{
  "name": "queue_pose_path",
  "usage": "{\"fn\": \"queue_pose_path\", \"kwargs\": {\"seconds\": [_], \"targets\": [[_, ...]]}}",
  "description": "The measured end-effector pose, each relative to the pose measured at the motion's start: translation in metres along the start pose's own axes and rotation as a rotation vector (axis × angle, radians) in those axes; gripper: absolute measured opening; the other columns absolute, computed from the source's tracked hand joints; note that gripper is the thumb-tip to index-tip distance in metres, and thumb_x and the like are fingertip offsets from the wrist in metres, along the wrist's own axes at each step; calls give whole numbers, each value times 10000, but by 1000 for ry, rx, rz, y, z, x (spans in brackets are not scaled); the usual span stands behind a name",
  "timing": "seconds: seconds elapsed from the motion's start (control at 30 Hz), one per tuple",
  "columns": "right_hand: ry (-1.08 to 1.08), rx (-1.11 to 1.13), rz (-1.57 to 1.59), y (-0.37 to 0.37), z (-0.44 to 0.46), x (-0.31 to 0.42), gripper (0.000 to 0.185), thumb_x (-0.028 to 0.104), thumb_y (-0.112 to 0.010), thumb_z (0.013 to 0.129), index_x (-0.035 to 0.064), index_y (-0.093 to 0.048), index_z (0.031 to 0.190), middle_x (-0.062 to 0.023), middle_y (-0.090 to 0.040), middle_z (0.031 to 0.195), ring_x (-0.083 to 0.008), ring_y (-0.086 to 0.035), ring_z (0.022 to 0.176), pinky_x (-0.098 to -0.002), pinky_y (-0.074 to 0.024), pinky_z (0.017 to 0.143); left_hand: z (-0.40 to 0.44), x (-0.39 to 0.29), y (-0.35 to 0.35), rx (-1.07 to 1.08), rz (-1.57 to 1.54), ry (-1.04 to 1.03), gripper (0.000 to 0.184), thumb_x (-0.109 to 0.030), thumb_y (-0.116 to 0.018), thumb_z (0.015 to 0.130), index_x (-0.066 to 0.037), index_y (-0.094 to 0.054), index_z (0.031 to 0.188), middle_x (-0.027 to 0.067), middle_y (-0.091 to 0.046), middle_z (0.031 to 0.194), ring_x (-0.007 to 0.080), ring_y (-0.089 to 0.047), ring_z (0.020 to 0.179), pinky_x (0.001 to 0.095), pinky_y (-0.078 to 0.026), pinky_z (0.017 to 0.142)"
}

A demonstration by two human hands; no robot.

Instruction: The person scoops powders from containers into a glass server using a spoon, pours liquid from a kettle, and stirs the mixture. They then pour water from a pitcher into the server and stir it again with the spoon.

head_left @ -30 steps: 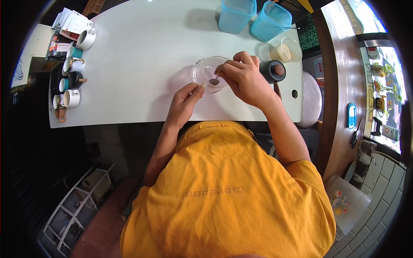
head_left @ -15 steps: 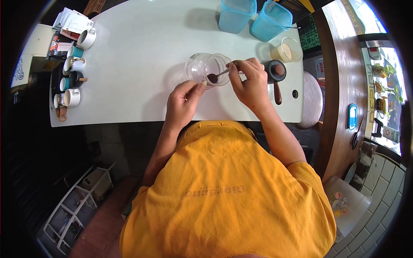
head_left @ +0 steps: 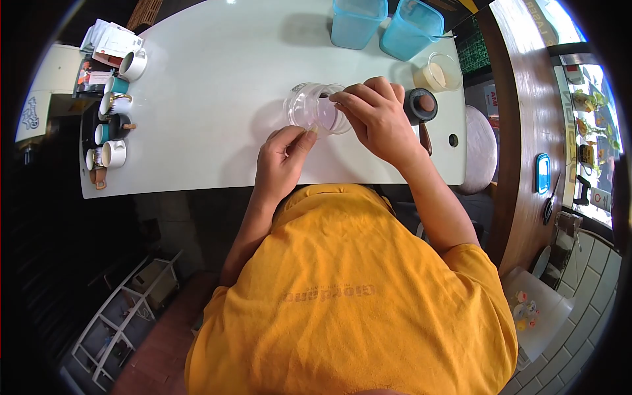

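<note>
A clear see-through cup [head_left: 297, 107] with dark markings on its side stands on the white table, its round mouth towards the right. The thumb and fingers of my left hand [head_left: 280, 158] pinch together at its near side. Above the mouth, my right hand [head_left: 382, 122] is closed on a small spoon, which its fingers mostly hide; only a dark bit shows at the fingertips. What the spoon's bowl holds cannot be seen now. Just right of my right hand sits a black round object [head_left: 421, 105] with a brown knob and a brown handle.
Two blue plastic containers [head_left: 359, 26] stand at the back right, one with a spoon handle over its rim. Near them is a clear tub [head_left: 440, 72] of pale powder. Several mugs [head_left: 114, 153] and papers [head_left: 118, 41] line the left edge of the white table [head_left: 197, 118].
My right hand has turned and shifted slightly left and up over the cup. The spoon's bowl, which showed brown powder, is now out of sight. My left hand stays nearly still.
</note>
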State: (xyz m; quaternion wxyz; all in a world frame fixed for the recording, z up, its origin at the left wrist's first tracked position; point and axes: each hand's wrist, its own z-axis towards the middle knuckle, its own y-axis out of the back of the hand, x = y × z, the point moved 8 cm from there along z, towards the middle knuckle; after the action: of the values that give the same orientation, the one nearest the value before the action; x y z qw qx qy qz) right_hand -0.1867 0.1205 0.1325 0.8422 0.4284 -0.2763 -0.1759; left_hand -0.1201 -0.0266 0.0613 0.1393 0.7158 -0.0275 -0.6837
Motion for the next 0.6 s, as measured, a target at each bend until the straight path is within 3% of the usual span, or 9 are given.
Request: {"fn": "queue_pose_path", "kwargs": {"seconds": [0.13, 0.23, 0.27, 0.33, 0.47, 0.6], "targets": [[-33, -26, 73, -7, -10, 0, 176, 104, -667, 806, 132, -656, 980, 23, -635, 914, -200, -519, 872, -355, -349, 766, 0, 1, 2, -15, -28, -12, 250, -206, -626, 926, 20, -612, 820, 27, -499, 659, 134, -420, 627, 283, -368, 586], [-265, -190, 202, -7, -22, -12, 69, 63, -622, 819, 76, -657, 878, -19, -648, 786, -218, -543, 771, -347, -351, 728, -1, 1, 3, -17, -14, -6, 251, -204, -624, 928, 21, -609, 817, 25, -486, 648, 129, -410, 620, 282, -362, 577], [-266, -188, 203, -9, -23, -12, 69, 63, -622, 819, 76, -657, 878, -19, -648, 786, -218, -543, 771, -347, -351, 728, -1, 1, 2, -10, -3, -8, 251, -204, -623, 929, 20, -609, 815, 24, -478, 643, 127, -404, 615, 280, -358, 572], [-513, -126, 397, -23, -32, -29, 49, 62, -620, 828, 67, -659, 858, -28, -649, 766, -225, -550, 766, -354, -355, 725, -1, 3, 3, -11, -11, -13, 253, -205, -623, 930, 19, -606, 813, 20, -468, 639, 121, -395, 610, 276, -352, 566], [-381, -165, 212, -9, -22, -22, 81, 61, -632, 821, 81, -660, 894, -17, -652, 814, -217, -551, 793, -356, -360, 741, -2, 5, 3, -12, -40, 7, 260, -211, -619, 935, 15, -596, 808, -1, -442, 636, 100, -372, 603, 262, -334, 551], [-121, -56, 73, -3, -7, -4, 163, 73, -645, 813, 119, -650, 970, 21, -637, 910, -203, -537, 849, -356, -355, 758, -2, 7, 0, 14, -74, 21, 264, -217, -616, 939, 14, -594, 813, -13, -436, 641, 88, -366, 608, 256, -328, 549]]}}
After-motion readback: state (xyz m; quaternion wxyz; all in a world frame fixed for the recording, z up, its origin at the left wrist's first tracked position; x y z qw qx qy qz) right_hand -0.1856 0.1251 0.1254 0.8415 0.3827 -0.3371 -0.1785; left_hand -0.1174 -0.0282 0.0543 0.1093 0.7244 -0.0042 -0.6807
